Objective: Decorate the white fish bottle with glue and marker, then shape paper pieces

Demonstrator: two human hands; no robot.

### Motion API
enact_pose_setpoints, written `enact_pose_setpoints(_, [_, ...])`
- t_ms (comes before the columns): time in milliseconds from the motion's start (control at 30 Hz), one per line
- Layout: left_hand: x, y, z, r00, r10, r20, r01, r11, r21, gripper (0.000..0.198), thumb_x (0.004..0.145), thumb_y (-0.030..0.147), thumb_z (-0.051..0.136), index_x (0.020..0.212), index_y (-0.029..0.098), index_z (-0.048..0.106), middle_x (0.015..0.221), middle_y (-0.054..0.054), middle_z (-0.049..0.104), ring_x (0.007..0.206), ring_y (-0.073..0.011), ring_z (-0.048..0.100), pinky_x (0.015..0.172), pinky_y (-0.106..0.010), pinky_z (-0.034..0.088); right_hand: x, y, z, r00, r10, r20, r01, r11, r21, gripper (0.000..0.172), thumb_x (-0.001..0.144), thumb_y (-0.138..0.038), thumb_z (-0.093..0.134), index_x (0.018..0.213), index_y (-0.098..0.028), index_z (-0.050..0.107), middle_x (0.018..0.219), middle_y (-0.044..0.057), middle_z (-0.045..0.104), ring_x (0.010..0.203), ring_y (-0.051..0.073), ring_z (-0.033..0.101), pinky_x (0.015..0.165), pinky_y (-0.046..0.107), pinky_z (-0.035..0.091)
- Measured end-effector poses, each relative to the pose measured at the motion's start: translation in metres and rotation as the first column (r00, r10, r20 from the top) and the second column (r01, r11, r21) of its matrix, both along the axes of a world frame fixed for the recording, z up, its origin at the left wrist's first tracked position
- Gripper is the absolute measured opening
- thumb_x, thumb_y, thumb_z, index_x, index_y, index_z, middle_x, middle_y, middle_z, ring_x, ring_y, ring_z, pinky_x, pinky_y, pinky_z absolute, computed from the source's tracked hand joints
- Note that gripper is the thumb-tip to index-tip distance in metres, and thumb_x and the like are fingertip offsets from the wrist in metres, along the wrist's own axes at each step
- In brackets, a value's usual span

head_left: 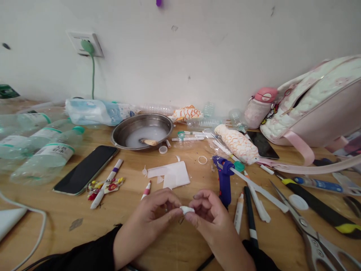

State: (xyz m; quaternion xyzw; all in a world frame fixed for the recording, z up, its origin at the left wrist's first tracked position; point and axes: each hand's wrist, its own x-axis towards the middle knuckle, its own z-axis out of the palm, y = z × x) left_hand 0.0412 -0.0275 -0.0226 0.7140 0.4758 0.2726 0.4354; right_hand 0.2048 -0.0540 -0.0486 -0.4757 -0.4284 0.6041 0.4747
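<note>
Both hands meet low in the middle of the head view, over the wooden table. A small white piece, perhaps folded paper, is pinched between them. My left hand grips its left end with thumb and fingers. The right end sits between thumb and fingers of my right hand. Just beyond the hands lie a white paper sheet and small scraps. A pink-and-white marker lies beside my left hand. The blue glue gun stands just past my right hand, a white stick at its back.
Behind are a metal bowl of cloudy liquid and orange-patterned fish shapes. On the left lie a phone and plastic bottles. Scissors, markers and a cutter lie right, before a pink bag.
</note>
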Motion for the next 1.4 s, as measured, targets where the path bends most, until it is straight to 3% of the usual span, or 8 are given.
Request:
enact_pose_setpoints(233, [0.000,0.001,-0.004,0.998,0.027,0.055,-0.026,0.999,-0.032,0.006,0.073,0.023,0.058,0.069,0.019,0.058,0.068,0.001,0.056,0.064,-0.0134,0.051,0.062,-0.024,0.042,-0.001,0.003,-0.004,0.977,0.015,-0.212,-0.028,0.998,-0.058,0.033,0.061,-0.021,0.076,0.082,-0.020,0.051,0.068,-0.007,0.060,0.063,0.007,0.055,0.060,0.018,0.040])
enact_pose_setpoints(400, [0.000,0.002,-0.002,0.995,0.040,0.086,-0.035,0.998,-0.056,0.009,0.071,0.027,0.063,0.071,0.018,0.059,0.066,0.002,0.055,0.061,-0.0127,0.049,0.058,-0.024,0.041,0.003,0.009,0.004,0.946,0.061,-0.318,-0.114,0.982,-0.152,0.039,0.056,-0.027,0.080,0.075,-0.018,0.048,0.063,-0.006,0.060,0.054,0.006,0.053,0.053,0.018,0.041])
enact_pose_setpoints(533, [-0.003,0.000,-0.003,0.984,-0.061,0.166,0.064,0.998,-0.015,0.009,0.072,0.026,0.066,0.078,0.020,0.064,0.073,0.000,0.060,0.067,-0.0142,0.053,0.064,-0.026,0.043,0.009,0.011,0.013,0.889,0.124,-0.440,-0.261,0.928,-0.267,0.037,0.055,-0.019,0.080,0.074,-0.016,0.049,0.060,-0.006,0.060,0.051,0.005,0.054,0.052,0.017,0.041])
enact_pose_setpoints(733, [-0.004,-0.001,0.001,0.964,-0.124,0.234,0.132,0.991,-0.017,0.008,0.073,0.025,0.066,0.067,0.020,0.064,0.070,-0.001,0.061,0.072,-0.0155,0.057,0.069,-0.027,0.044,0.012,0.007,0.018,0.819,0.217,-0.532,-0.439,0.834,-0.336,0.029,0.061,-0.015,0.075,0.080,-0.012,0.054,0.067,-0.001,0.063,0.050,0.004,0.054,0.052,0.016,0.043])
enact_pose_setpoints(967, [-0.001,0.004,-0.003,0.944,0.054,0.326,0.040,0.961,-0.273,0.014,0.075,0.032,0.057,0.070,0.019,0.054,0.063,0.003,0.057,0.061,-0.0138,0.054,0.061,-0.027,0.042,0.008,0.007,0.013,0.875,0.210,-0.437,-0.354,0.892,-0.281,0.034,0.075,-0.047,0.062,0.081,-0.013,0.057,0.075,0.003,0.064,0.060,0.008,0.058,0.058,0.020,0.046])
enact_pose_setpoints(1067, [-0.001,0.005,-0.002,0.958,0.089,0.274,-0.016,0.966,-0.258,0.017,0.073,0.033,0.058,0.067,0.018,0.053,0.064,0.002,0.055,0.063,-0.0133,0.051,0.061,-0.026,0.040,0.006,0.008,0.010,0.937,0.152,-0.316,-0.231,0.946,-0.230,0.033,0.068,-0.043,0.070,0.077,-0.015,0.057,0.067,-0.001,0.062,0.057,0.008,0.055,0.055,0.019,0.044])
enact_pose_setpoints(1200, [0.000,0.005,-0.002,0.971,0.109,0.215,-0.059,0.972,-0.228,0.019,0.071,0.036,0.059,0.065,0.019,0.051,0.063,0.004,0.047,0.063,-0.0125,0.044,0.058,-0.024,0.037,0.007,0.010,0.007,0.972,0.148,-0.181,-0.178,0.971,-0.160,0.027,0.064,-0.036,0.074,0.068,-0.014,0.058,0.057,-0.004,0.058,0.052,0.007,0.051,0.053,0.019,0.042])
enact_pose_setpoints(1400, [0.002,0.005,-0.010,0.944,0.095,0.315,-0.008,0.964,-0.266,0.031,0.060,0.038,0.069,0.076,0.021,0.049,0.069,0.005,0.048,0.060,-0.0114,0.043,0.056,-0.023,0.038,0.008,0.012,0.007,0.987,0.121,-0.108,-0.134,0.983,-0.125,0.030,0.064,-0.043,0.070,0.063,-0.015,0.058,0.056,-0.003,0.057,0.050,0.007,0.049,0.050,0.020,0.040])
